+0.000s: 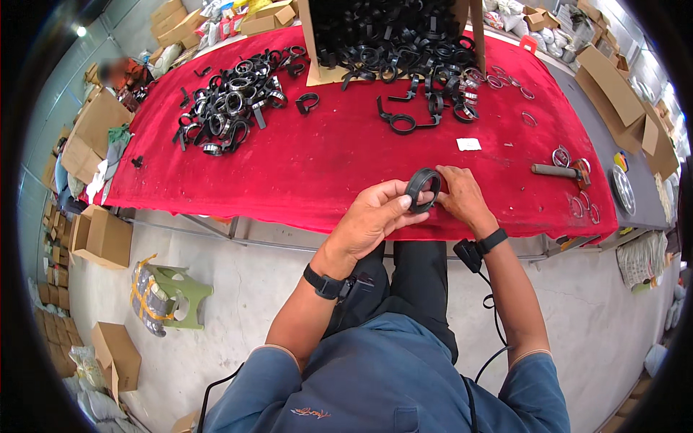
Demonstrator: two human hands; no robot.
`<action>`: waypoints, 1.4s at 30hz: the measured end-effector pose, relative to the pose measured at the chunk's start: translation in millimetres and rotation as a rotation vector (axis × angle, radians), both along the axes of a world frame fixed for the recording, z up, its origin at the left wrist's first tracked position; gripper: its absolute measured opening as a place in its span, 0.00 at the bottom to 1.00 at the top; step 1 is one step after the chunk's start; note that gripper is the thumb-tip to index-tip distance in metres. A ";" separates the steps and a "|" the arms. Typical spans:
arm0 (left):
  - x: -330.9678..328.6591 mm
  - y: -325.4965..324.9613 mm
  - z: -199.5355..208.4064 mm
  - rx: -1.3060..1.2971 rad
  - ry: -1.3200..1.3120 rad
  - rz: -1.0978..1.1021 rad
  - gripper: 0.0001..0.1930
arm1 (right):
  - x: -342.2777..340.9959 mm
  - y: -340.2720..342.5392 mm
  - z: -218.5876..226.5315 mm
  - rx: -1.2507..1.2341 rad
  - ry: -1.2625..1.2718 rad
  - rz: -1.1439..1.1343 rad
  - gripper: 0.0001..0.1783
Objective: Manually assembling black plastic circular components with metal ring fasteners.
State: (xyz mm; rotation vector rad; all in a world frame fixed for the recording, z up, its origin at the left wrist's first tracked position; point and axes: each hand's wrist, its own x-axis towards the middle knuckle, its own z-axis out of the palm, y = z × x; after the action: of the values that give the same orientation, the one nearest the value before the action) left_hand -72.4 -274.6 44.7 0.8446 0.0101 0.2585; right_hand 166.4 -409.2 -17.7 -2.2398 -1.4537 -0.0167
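Note:
Just past the table's near edge, I hold a black plastic ring (414, 185) above the red cloth, its opening tilted toward me. My left hand (369, 218) is closed on the ring's left side, with thumb and fingers around its rim. On the opposite side my right hand (465, 198) has its fingertips pinched at the rim; part of those fingers is hidden. Beyond my hands lie similar black rings with straight arms (403, 124). At far left is a pile of black rings (234, 101), several showing shiny metal inside.
An open cardboard box (309, 43) of black parts stands on the red-covered table (289, 173). Rightward lie a hammer (556, 171), thin metal rings (529, 119) and a white paper slip (468, 144). A green stool (189, 296) stands on the floor; another person (133, 74) is at far left.

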 end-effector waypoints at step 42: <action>4.0 2.2 13.5 -0.056 -0.074 -0.056 0.25 | -53.4 -105.1 82.1 1.154 2.041 0.649 0.35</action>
State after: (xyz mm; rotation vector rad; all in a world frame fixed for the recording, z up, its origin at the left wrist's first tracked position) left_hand -68.4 -272.4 58.2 0.7784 -0.0747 0.2359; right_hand 113.1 -514.3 64.4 -0.1083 -0.4227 0.9700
